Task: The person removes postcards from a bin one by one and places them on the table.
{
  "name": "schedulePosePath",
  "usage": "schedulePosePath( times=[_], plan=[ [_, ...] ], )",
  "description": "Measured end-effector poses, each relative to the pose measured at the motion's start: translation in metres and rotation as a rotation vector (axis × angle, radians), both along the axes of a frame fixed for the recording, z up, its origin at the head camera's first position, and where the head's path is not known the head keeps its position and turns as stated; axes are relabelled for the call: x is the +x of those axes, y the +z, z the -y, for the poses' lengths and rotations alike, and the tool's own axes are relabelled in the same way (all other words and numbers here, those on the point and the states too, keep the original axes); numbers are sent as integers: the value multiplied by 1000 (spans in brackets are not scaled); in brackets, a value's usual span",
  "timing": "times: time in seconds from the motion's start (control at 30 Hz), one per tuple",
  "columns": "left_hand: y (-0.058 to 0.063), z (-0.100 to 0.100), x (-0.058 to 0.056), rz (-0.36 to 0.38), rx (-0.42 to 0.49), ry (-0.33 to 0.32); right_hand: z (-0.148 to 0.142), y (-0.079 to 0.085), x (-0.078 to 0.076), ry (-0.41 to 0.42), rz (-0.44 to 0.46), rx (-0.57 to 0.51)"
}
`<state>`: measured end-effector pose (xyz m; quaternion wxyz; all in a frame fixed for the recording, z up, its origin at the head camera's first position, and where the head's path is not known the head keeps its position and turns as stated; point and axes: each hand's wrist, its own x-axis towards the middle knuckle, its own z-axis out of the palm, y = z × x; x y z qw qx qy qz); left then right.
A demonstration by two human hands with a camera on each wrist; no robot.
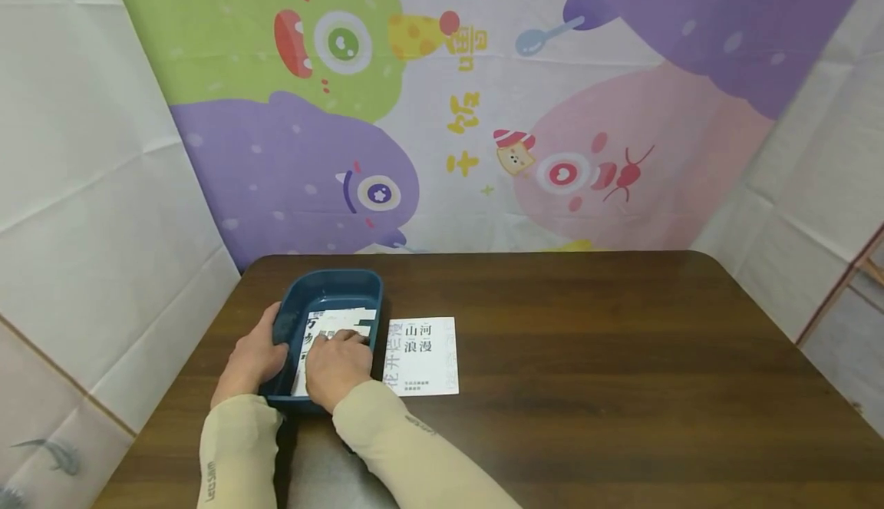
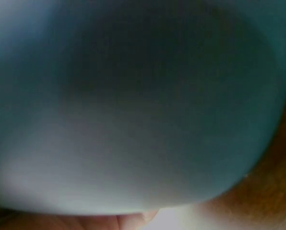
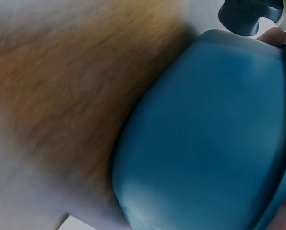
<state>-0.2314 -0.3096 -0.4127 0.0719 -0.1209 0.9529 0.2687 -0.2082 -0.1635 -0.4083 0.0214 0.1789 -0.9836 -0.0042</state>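
A deep blue rectangular tray stands at the left of the table, with several white printed cards lying overlapped inside. My left hand grips its left wall, thumb at the rim. Over the cards, my right hand reaches into the tray with bent fingers touching them; its thumb side is hidden, so I cannot tell whether it pinches one. The tray wall fills much of the right wrist view. In the left wrist view the blurred tray covers nearly everything, with fingers below it.
Just right of the tray, a square white card with dark Chinese characters lies flat on the brown wooden table. A cartoon-printed cloth hangs behind the table's far edge, and white panels flank both sides.
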Motion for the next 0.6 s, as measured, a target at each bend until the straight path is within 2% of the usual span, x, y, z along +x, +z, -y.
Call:
schedulePosePath(
  times=[0.23,0.4,0.6],
  plan=[
    [1,0,-1,6,21,-5,-4,-2,-3,85,10,-58],
    [1,0,-2,-2,14,-6,-4,-4,-4,50,-31,-99],
    [0,0,-2,-14,4,-24,0,-3,0,-8,-14,-67]
  ],
)
